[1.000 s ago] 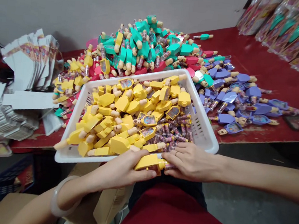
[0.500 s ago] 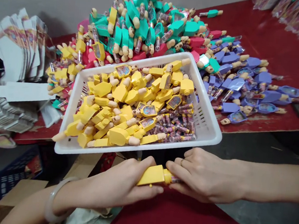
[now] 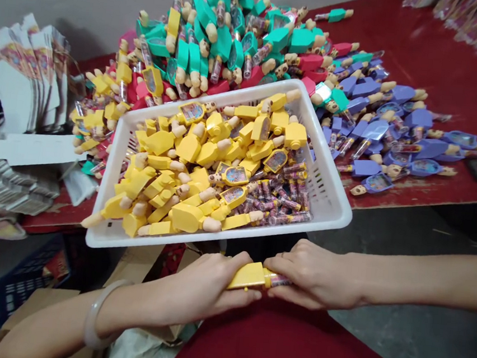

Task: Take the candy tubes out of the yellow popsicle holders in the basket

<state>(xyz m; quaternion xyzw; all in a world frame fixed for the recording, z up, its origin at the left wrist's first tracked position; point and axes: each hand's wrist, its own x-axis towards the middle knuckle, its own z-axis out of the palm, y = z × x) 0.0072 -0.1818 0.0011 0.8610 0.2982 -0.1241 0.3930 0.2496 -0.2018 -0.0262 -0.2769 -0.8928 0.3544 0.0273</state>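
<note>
In front of the basket, my left hand (image 3: pixel 220 284) is closed around a yellow plastic toy piece (image 3: pixel 248 275) with a flat-sided body. My right hand (image 3: pixel 309 276) grips a clear tube (image 3: pixel 278 280) with a purple print, at the piece's right end. Tube and yellow piece meet in line at a yellow collar, between my two hands. How firmly they are joined I cannot tell. Just beyond my hands, a white plastic basket (image 3: pixel 332 213) holds many yellow pieces (image 3: pixel 186 217) with beige tips, some with round-topped picture windows. Small purple-printed tubes (image 3: pixel 289 217) lie at its right side.
On the red table (image 3: pixel 429 37), green toys (image 3: pixel 222 42) are heaped behind the basket and purple ones (image 3: pixel 421 120) spread rightward. White printed cards (image 3: pixel 28 85) stand stacked at left. A blue crate (image 3: pixel 31 271) and a cardboard box (image 3: pixel 40 306) are below.
Both hands have shifted slightly, still holding the yellow piece and tube. The yellow piece is turned a little, and more of the tube shows beside its collar.
</note>
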